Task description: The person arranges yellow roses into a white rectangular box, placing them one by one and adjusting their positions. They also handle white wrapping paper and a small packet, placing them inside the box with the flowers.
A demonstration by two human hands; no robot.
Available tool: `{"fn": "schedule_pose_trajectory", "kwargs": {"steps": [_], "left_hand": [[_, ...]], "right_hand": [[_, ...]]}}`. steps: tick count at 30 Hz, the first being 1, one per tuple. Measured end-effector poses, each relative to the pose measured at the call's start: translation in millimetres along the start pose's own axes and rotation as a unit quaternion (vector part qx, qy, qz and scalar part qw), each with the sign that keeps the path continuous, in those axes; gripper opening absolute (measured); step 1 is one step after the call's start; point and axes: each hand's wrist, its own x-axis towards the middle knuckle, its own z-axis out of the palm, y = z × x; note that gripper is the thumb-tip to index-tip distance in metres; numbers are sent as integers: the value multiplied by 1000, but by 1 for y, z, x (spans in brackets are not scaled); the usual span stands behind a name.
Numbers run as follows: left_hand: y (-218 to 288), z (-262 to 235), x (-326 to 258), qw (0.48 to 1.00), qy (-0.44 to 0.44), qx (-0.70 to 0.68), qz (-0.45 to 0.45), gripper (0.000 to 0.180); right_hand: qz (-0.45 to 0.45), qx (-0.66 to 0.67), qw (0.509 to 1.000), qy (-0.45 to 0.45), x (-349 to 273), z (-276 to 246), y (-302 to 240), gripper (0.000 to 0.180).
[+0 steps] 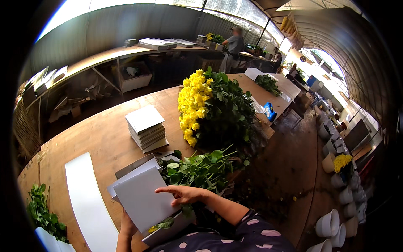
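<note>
A square white cardboard sheet (140,195) stands tilted in front of me. My left hand (127,224) is closed on its lower left edge, with most fingers hidden behind it. My right hand (182,195) lies at the sheet's right edge, open, its index finger stretched across the white face. Below the sheet, a few green leaves (166,223) and a bit of yellow show beside another pale board (180,229) near my body. Behind it, more white card rests by an open cardboard box (132,166). Cut leafy stems (201,170) lie just beyond my right hand.
On the wooden table (100,122) are a stack of square cards (147,128), a big yellow rose bunch (195,105), a long white strip (90,201), leafy stems (44,210) and a blue tape dispenser (270,111). White buckets (327,223) line the right; a person (235,48) stands far off.
</note>
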Motion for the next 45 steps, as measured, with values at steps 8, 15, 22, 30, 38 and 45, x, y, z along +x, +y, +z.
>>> {"fn": "schedule_pose_trajectory", "kwargs": {"steps": [8,15,22,30,38,45], "left_hand": [[3,-4,-5,998,-26,-53,-6,19],[-1,0,-8,995,-18,-95,-24,19],[-3,-1,-10,999,-3,-25,19,20],[-23,6,-18,993,2,-104,-64,22],[-14,4,-21,990,39,-127,-43,24],[-16,-13,-29,991,110,-73,14,42]], "right_hand": [[30,-129,990,-48,9,15,13,75],[36,-160,984,-70,17,9,26,80],[50,-140,984,-95,21,8,23,80],[85,-149,980,-97,20,7,28,77],[88,-181,974,-106,29,6,7,75],[121,-196,969,-90,28,8,17,72]]}}
